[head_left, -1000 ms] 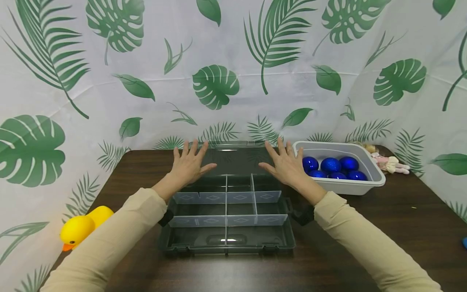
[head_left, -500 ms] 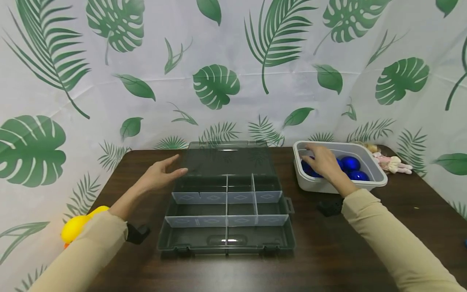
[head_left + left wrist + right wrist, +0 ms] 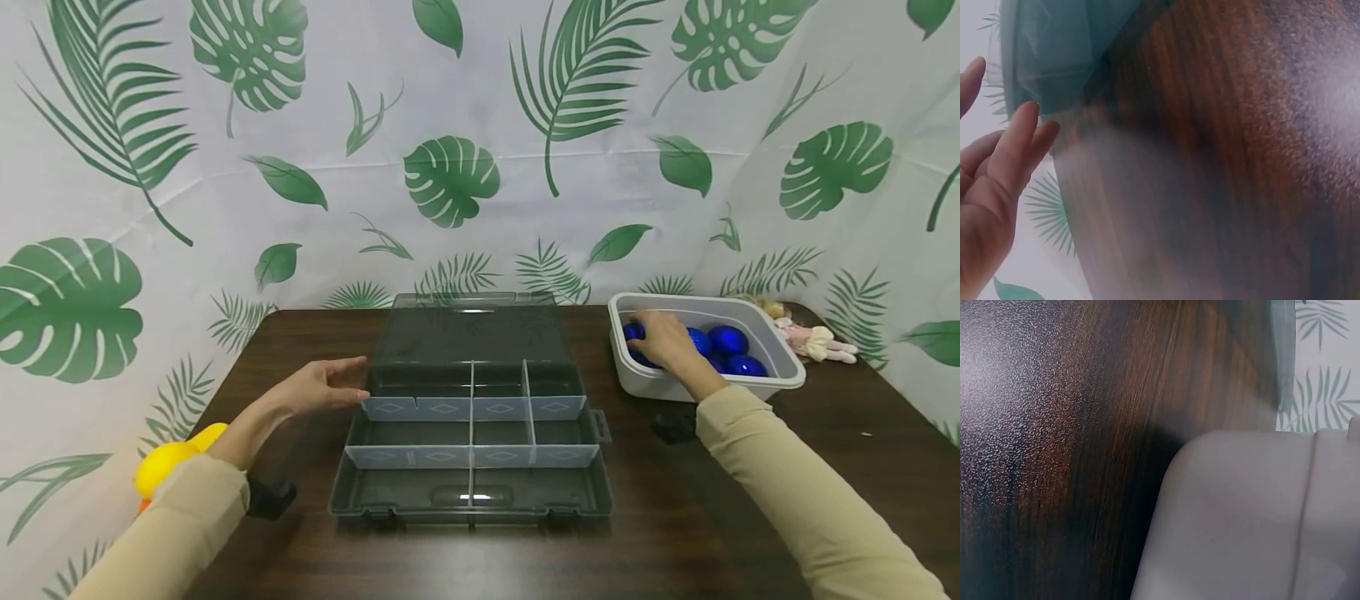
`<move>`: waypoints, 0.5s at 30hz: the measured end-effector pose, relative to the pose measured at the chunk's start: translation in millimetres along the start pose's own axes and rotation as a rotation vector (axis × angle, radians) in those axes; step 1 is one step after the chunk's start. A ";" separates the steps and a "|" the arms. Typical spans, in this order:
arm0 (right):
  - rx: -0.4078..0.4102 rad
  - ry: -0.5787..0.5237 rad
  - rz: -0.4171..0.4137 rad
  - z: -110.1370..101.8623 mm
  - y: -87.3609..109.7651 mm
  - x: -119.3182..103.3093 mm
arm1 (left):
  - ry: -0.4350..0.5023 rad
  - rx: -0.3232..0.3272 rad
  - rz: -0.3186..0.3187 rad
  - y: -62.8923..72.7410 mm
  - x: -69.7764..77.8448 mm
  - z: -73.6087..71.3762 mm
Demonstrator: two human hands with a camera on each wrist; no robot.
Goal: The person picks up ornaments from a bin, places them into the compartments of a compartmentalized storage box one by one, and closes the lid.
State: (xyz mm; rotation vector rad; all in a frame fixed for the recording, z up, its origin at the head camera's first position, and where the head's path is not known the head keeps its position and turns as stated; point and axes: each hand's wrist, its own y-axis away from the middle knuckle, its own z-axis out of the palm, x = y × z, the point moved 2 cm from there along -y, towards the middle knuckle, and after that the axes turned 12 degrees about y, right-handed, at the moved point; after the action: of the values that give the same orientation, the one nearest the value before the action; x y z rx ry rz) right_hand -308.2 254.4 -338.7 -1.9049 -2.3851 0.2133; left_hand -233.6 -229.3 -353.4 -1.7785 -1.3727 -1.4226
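In the head view my right hand [image 3: 666,337] reaches down into a pale grey plastic bin [image 3: 630,382], its thumb and fingers around a shiny blue bauble [image 3: 634,332] at the bin's left end. Several more blue baubles [image 3: 727,340] lie to its right. My left hand [image 3: 311,390] hovers beside the left edge of a smoky, see-through compartment box [image 3: 405,492], fingers loosely extended and holding nothing. The box lies with its lid [image 3: 472,329] folded back; pale dividers [image 3: 442,408] split it into compartments. In the right wrist view, the bin wall [image 3: 1229,519] shows but no hand.
A yellow rubber duck [image 3: 161,467] sits at the left, partly behind my left sleeve. A small doll [image 3: 813,340] lies right of the bin. Behind the dark wooden table [image 3: 465,567] hangs a leaf-print cloth [image 3: 345,200].
Both hands have come away from over the lid. The right hand has moved right, down into the bin and onto a bauble. The left has drawn back to the box's left side.
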 end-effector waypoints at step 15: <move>0.292 -0.253 0.079 -37.6 17.3 -2.8 | 0.152 -0.062 0.004 -5.3 -9.1 1.4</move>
State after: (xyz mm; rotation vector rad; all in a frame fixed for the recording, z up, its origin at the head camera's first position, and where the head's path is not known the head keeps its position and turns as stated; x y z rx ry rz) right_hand -285.3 257.6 -304.3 -1.9294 -2.2640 0.8050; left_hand -237.4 -229.9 -363.3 -1.6716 -1.2585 -1.5789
